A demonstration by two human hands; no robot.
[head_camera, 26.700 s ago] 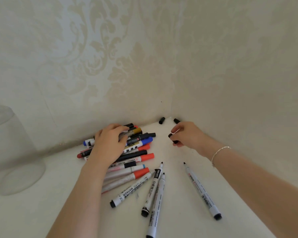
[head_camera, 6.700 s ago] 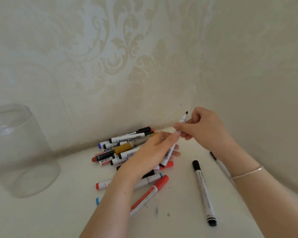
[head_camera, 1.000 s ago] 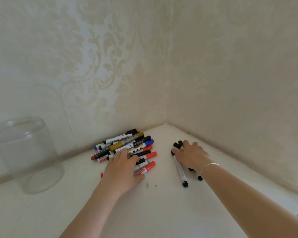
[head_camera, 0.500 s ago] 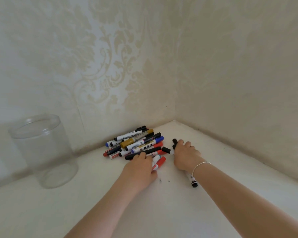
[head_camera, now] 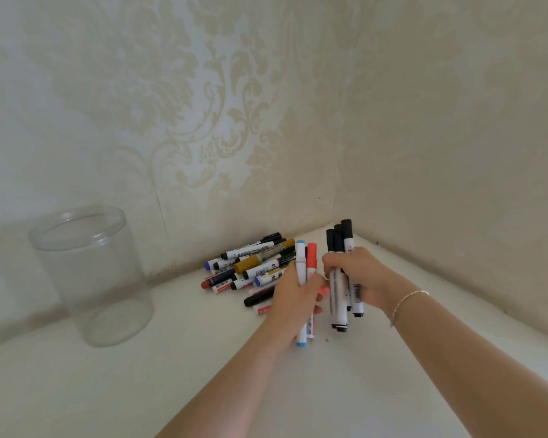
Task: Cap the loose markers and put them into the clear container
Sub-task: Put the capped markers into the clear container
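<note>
Left fingers [head_camera: 310, 287] grip coloured markers [head_camera: 307, 263] | right fingers [head_camera: 337, 263] grip black markers [head_camera: 337, 298]

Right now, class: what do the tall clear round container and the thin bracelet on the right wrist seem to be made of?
Tall clear round container: probably smooth, glossy plastic; see-through, thin ridged rim. Thin bracelet: probably metal; a fine, pale, shiny chain, though too small to be sure.

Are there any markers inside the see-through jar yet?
No, the clear jar stands with nothing in it, while the markers are in the left hand, the right hand and the pile.
</note>
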